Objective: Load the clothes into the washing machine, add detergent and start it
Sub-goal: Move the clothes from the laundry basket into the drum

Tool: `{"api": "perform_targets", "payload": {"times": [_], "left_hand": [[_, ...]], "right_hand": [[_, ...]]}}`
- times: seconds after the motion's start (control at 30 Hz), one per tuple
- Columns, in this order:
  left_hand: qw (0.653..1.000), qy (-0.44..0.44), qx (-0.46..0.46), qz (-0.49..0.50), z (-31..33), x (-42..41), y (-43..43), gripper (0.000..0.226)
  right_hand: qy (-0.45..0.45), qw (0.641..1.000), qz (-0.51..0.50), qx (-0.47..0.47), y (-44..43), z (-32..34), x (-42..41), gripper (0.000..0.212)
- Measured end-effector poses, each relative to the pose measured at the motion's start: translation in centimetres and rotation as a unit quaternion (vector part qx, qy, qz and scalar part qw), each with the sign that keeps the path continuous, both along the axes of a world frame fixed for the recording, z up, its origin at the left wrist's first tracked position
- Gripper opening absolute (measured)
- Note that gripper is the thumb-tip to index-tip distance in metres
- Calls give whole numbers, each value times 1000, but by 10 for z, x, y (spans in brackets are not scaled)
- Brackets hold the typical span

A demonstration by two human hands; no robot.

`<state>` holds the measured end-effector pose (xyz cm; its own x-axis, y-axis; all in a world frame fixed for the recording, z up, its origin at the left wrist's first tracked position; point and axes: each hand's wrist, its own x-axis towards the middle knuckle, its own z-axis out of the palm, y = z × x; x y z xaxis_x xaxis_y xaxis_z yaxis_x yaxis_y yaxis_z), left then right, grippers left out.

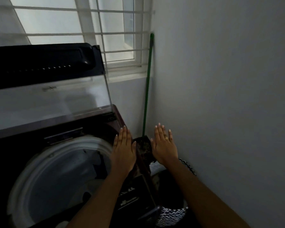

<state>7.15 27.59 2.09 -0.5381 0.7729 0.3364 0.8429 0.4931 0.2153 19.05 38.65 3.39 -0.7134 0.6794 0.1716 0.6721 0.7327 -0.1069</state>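
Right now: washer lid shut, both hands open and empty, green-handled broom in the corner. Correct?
No. The head view shows the washer lid raised, drum exposed. The rest holds: left hand and right hand are open and empty, and the green-handled broom stands in the corner.

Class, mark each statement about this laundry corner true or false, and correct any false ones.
1. The lid of the washer is raised. True.
2. The left hand grips a bottle. False: it is flat, fingers straight, holding nothing.
3. A green handle leans at the wall. True.
4. The ring is on the left hand. False: it is on the right hand.
5. The patterned basket stands right of the washer. True.
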Motion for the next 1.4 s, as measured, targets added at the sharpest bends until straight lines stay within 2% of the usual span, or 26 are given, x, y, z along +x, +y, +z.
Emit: {"api": "perform_targets", "payload": {"times": [0.17, 0.37, 0.57, 0.67, 0.83, 1.07, 1.27, 1.4], "left_hand": [[1000, -5, -1, -17, -13, 60, 55, 61], [1000, -1, -26, -17, -46, 113, 104, 61], [997, 5, -68, -24, -89, 133, 133, 63], [997, -21, -72, -12, -112, 138, 145, 60], [992, -71, -103, -14, -174, 144, 159, 59], [978, -158, -130, -35, -273, 147, 174, 65], [977, -143, -155, -15, -360, 142, 178, 59], [973, -137, -181, -37, -408, 133, 183, 68]], "right_hand": [[-20, 1000, -7, 5, 48, -15, 56, 82], [-49, 998, -33, -27, 96, -39, 105, 57], [-18, 998, -35, -51, 118, -76, 130, 61], [6, 997, -32, -75, 128, -101, 134, 65], [15, 995, -30, -97, 144, -156, 136, 75], [22, 991, -40, -129, 164, -257, 129, 75], [-2, 986, -82, -143, 162, -346, 123, 62], [-21, 984, -92, -150, 161, -393, 121, 57]]}}
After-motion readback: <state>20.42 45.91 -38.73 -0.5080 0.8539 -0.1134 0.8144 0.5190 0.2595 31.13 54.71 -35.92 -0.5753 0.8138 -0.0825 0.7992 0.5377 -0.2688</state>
